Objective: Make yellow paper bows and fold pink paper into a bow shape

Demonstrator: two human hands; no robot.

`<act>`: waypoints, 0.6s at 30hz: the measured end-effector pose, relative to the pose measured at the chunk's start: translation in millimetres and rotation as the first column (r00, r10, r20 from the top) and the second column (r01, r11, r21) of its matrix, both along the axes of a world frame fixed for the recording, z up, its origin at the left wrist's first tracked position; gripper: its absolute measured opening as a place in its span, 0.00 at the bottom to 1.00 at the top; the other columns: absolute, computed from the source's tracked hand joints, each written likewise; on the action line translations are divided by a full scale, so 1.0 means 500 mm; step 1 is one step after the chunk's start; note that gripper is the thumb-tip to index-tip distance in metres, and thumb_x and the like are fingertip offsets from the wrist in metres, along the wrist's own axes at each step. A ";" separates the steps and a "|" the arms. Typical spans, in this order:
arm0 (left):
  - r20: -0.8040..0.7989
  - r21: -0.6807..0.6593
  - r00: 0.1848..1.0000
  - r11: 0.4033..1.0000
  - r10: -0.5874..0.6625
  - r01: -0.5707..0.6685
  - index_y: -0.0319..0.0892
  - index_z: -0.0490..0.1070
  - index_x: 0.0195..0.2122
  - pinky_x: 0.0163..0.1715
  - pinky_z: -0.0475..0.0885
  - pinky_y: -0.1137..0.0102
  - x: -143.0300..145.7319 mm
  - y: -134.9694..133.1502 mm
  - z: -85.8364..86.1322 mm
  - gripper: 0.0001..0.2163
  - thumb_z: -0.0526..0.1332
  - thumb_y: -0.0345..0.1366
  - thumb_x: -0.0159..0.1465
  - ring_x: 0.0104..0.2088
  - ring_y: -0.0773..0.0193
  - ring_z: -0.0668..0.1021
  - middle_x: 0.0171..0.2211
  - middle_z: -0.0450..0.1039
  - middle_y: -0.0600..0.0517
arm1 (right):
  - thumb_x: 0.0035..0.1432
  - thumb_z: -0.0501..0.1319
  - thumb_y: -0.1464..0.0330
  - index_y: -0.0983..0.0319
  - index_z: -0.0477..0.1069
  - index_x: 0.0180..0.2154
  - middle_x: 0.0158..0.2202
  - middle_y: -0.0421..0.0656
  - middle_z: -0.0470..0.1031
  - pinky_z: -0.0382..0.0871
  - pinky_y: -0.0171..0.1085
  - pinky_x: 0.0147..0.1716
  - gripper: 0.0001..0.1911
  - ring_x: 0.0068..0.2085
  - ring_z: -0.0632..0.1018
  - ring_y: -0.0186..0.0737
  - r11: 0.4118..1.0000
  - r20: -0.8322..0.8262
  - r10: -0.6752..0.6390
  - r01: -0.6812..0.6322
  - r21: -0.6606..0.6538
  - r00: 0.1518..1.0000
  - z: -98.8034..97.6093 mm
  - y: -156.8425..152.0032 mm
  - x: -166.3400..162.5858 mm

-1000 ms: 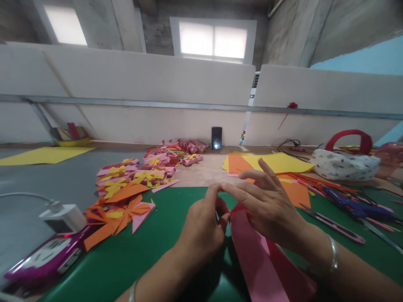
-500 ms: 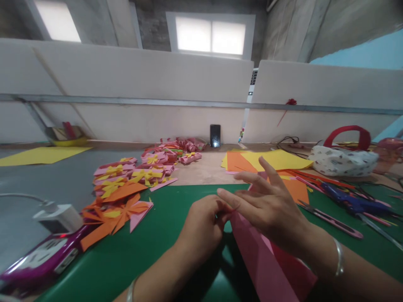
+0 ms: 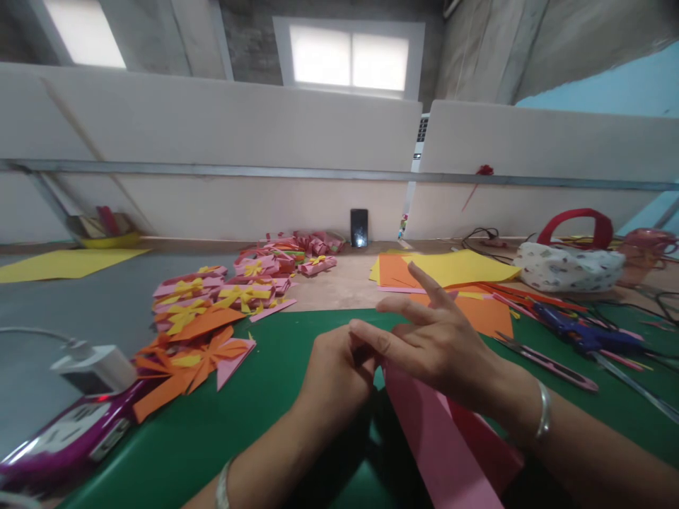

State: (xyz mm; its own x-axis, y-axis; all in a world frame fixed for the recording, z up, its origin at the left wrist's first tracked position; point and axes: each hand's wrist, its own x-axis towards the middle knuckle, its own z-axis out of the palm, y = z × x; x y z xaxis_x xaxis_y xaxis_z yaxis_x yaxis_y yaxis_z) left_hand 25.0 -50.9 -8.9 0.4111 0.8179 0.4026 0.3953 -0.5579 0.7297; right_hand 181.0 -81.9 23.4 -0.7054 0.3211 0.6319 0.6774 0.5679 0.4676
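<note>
A pink sheet of paper [image 3: 435, 438] lies on the green cutting mat [image 3: 223, 431], running from my hands toward the near edge. My left hand [image 3: 337, 375] is closed, pinching the paper's far tip. My right hand [image 3: 440, 346] rests over the same end, its thumb and forefinger at the tip and its other fingers spread upward. The tip itself is hidden between the two hands.
Folded pink, orange and yellow paper bows [image 3: 212, 318] lie in piles to the left. Orange and yellow sheets [image 3: 445, 272] lie behind, with a utility knife [image 3: 546, 360], a blue glue gun [image 3: 583, 332] and a patterned bag [image 3: 570, 265] to the right. A purple device [image 3: 68, 438] sits at the left; a phone [image 3: 359, 227] leans on the wall.
Both hands have shifted slightly left along with the paper's tip. My right forefinger has come over my left hand.
</note>
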 end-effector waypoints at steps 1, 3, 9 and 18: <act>-0.011 -0.007 1.000 1.000 -0.015 0.015 0.41 0.64 0.19 0.25 0.62 0.73 -0.001 0.000 -0.001 0.08 0.55 0.28 0.54 0.23 0.68 0.69 0.20 0.69 0.55 | 0.61 0.55 0.77 0.64 0.69 0.48 0.17 0.36 0.69 0.46 0.59 0.59 0.15 0.46 0.73 0.41 1.000 -0.004 0.003 -0.003 -0.004 1.000 -0.001 0.002 0.000; -0.042 -0.042 0.998 0.998 -0.054 0.052 0.41 0.68 0.21 0.27 0.63 0.73 -0.004 0.003 -0.003 0.07 0.55 0.28 0.54 0.26 0.67 0.72 0.23 0.73 0.53 | 0.60 0.55 0.77 0.65 0.69 0.49 0.16 0.35 0.68 0.47 0.58 0.59 0.16 0.45 0.74 0.40 1.000 -0.008 0.009 -0.010 -0.011 1.000 -0.004 0.005 0.002; -0.056 -0.262 0.985 0.954 -0.165 0.145 0.40 0.74 0.27 0.32 0.65 0.72 -0.015 0.016 -0.008 0.09 0.53 0.30 0.56 0.30 0.64 0.74 0.28 0.76 0.52 | 0.60 0.55 0.78 0.64 0.70 0.49 0.17 0.36 0.69 0.50 0.58 0.57 0.16 0.43 0.74 0.41 1.000 0.005 0.012 -0.012 -0.011 1.000 -0.004 0.010 0.007; 0.019 -0.416 0.983 0.892 -0.185 0.176 0.39 0.69 0.21 0.21 0.56 0.75 -0.009 0.018 0.000 0.09 0.54 0.35 0.56 0.22 0.70 0.61 0.19 0.61 0.56 | 0.58 0.58 0.75 0.61 0.73 0.26 0.19 0.35 0.68 0.48 0.57 0.58 0.11 0.43 0.70 0.41 0.994 -0.007 -0.011 0.010 -0.108 1.000 -0.007 0.019 0.024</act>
State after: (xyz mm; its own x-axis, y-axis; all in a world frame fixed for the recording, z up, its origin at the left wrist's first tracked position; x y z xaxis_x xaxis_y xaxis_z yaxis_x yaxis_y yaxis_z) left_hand 20.5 -42.2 -8.9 0.5718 0.8197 0.0336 0.3337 -0.2697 0.9033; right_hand 192.9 -72.3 19.7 -0.6969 0.3953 0.5984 0.6868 0.6080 0.3983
